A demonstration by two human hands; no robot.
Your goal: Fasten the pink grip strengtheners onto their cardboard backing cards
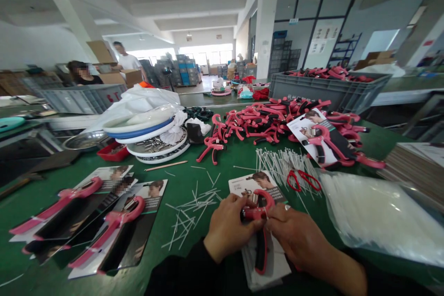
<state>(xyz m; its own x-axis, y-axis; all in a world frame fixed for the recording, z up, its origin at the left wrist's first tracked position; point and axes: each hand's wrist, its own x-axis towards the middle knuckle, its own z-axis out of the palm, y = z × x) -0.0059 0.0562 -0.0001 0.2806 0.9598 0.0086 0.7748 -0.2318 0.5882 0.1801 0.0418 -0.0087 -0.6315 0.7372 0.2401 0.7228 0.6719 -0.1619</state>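
Note:
In front of me, pink-and-black pliers [261, 250] lie against a printed backing card [239, 186] on top of a small stack of cards. My left hand [233, 223] is closed round the pliers near their jaws. From the other side, my right hand [293, 227] pinches at the pliers' middle, where a thin white strip shows; its fingertips partly hide the spot. Several white cable ties [189, 215] lie loose left of my hands. A thick bundle of cable ties [277, 163] lies beyond, with red-handled scissors [303, 180] on it.
Carded pliers [118, 229] lie at left. Loose pliers [256, 118] are heaped at the back, before a filled grey crate [322, 95]. A bag of cable ties [381, 212] and stacked cards [412, 166] lie right. White-rimmed trays [157, 148] hold metal parts. Two people stand far left.

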